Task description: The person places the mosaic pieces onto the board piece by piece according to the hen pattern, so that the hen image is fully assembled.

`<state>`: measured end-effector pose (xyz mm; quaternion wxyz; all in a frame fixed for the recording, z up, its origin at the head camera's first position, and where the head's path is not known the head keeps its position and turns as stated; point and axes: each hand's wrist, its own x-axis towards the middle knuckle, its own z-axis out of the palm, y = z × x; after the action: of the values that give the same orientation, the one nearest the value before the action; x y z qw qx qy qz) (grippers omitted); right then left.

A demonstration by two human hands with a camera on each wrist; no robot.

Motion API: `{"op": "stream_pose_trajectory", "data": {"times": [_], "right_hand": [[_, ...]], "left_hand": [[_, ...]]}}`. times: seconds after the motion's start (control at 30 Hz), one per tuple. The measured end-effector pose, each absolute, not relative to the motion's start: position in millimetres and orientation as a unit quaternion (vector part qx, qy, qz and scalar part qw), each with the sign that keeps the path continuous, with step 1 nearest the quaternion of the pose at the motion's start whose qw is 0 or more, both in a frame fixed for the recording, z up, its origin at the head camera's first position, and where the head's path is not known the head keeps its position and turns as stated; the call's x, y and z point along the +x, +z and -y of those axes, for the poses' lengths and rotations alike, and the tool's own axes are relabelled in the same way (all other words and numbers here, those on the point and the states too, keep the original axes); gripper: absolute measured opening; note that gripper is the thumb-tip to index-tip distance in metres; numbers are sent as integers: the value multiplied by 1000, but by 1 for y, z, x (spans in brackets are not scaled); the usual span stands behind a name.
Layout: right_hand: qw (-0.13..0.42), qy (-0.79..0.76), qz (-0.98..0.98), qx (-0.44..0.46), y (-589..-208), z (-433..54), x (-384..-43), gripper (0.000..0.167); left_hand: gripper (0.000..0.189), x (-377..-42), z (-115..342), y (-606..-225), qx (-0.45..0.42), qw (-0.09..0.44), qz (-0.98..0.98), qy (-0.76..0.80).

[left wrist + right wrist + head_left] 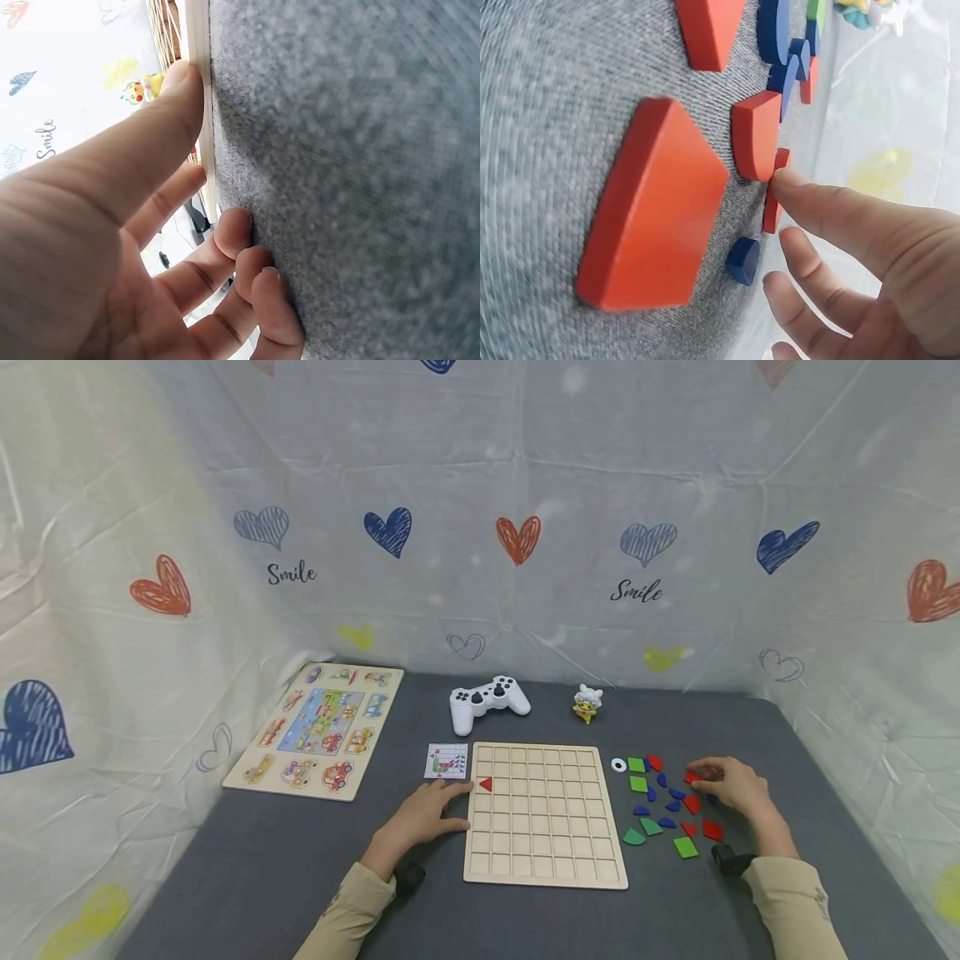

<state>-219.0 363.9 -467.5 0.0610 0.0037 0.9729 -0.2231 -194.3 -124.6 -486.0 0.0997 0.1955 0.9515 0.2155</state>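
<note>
Here, we see the left hand [423,814] resting at the left edge of the gridded wooden board [555,820], thumb and index finger touching that edge, the remaining fingers loosely bent and grasping nothing. Our board lies mid-table, with one red triangle [487,784] near its far left corner. Over on the right, the right hand [735,787] has a fingertip on a red piece [691,777] at the far right of the scattered shapes; we cannot tell whether the fingers pinch it or merely touch it. Around it we find other red pieces, blue pieces, green squares [637,784] and a white ring [612,766]. Beyond the board sit a white game controller [489,700] and, to its right, a small figurine [587,703]; a patterned card [446,761] lies just left of the board, and a picture puzzle [315,789] at the far left.
</note>
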Motion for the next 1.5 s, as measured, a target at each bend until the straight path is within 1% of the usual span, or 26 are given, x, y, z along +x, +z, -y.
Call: {"op": "stream_pose_trajectory", "data": {"times": [0.23, 0.57, 0.73, 1.03, 1.33, 1.5], "right_hand": [[64, -215, -975, 6, -470, -364, -223, 35], [62, -209, -976, -10, -471, -362, -224, 33], [47, -216, -975, -10, -468, -358, -221, 33], [1, -236, -971, -28, -461, -341, -220, 32], [-10, -285, -957, -54, -452, -313, -222, 30], [-7, -298, -953, -59, -449, -297, -222, 29]], "left_hand": [[63, -194, 123, -486, 193, 100, -953, 213], [64, -195, 125, -489, 196, 94, -952, 214], [64, -195, 124, -489, 196, 95, -952, 215], [64, -194, 125, -487, 189, 97, -953, 216], [63, -193, 126, -486, 196, 94, -950, 222], [63, -193, 125, -486, 198, 95, -951, 220]]}}
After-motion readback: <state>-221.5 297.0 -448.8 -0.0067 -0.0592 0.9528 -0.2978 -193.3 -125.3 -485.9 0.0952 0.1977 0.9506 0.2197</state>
